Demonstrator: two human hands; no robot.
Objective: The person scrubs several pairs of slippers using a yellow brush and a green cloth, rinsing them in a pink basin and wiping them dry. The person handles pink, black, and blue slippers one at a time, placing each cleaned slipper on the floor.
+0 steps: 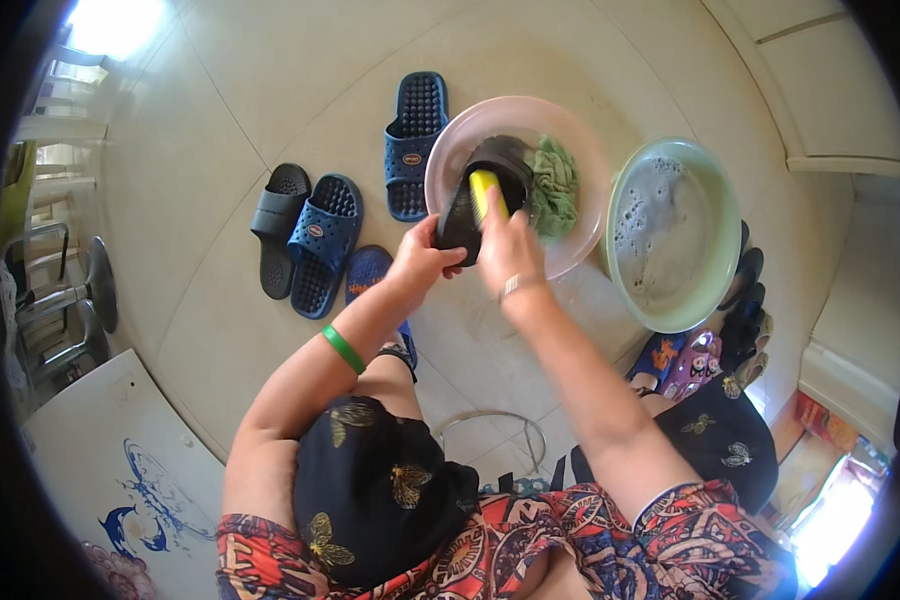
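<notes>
My left hand [431,257] grips one end of a black slide sandal [459,221], which is tilted over a pink plastic basin [461,124]. In my right hand [511,251] is a yellow scrubbing brush [487,196], pressed against the inside of the sandal; its bristles are mostly hidden. The sandal's strap end reaches into the basin. A crumpled green cloth [555,187] lies in the basin, just right of the sandal. My right hand is slightly blurred.
Left of the basin are blue slide sandals [415,154] [325,247] and a grey slide sandal [280,229]. A pale green basin [671,322] of sudsy water stands to the right, with several shoes [750,307] beyond it. A white panel [112,420] fills the lower left.
</notes>
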